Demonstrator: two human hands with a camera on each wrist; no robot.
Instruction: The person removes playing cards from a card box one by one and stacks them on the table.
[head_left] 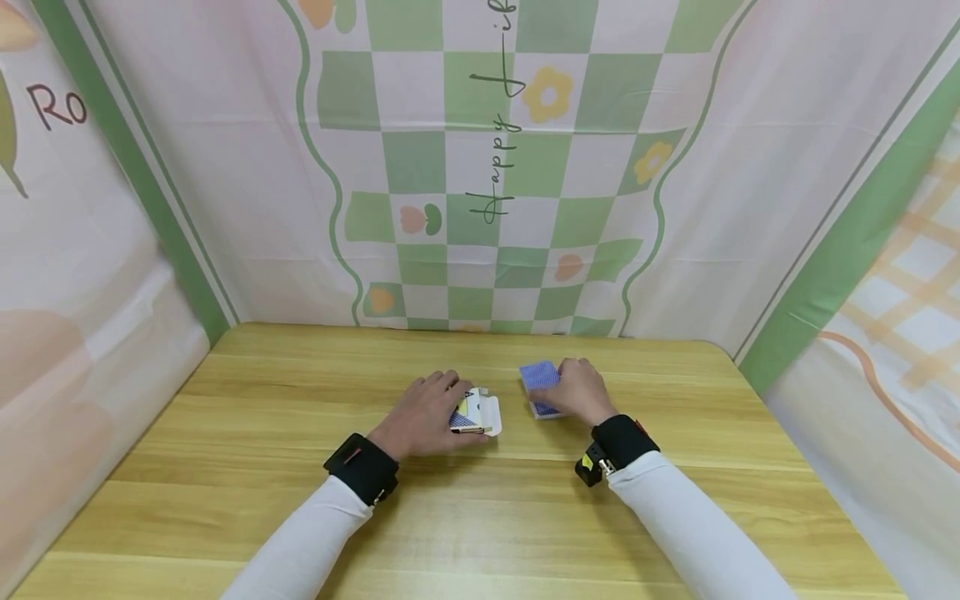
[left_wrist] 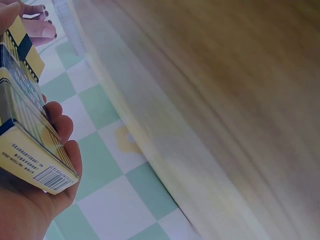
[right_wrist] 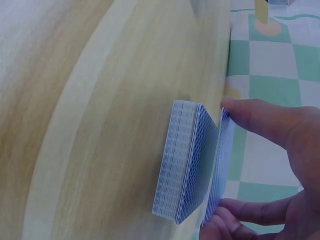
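Over the deck point(right_wrist: 175, 160), the downturned right grip point(head_left: 576, 392) pinches blue-backed card point(right_wrist: 222, 160); the left grip point(head_left: 426, 417) clasps a box point(left_wrist: 32, 160).

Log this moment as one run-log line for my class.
left fingers: grip open card box | right fingers: pinch card or cards above deck | deck: on table

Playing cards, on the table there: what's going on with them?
The person's left hand holds a card box with its flap open. The right hand pinches a blue-backed card, or a thin few, close above the deck, which lies on the table with its patterned back up.
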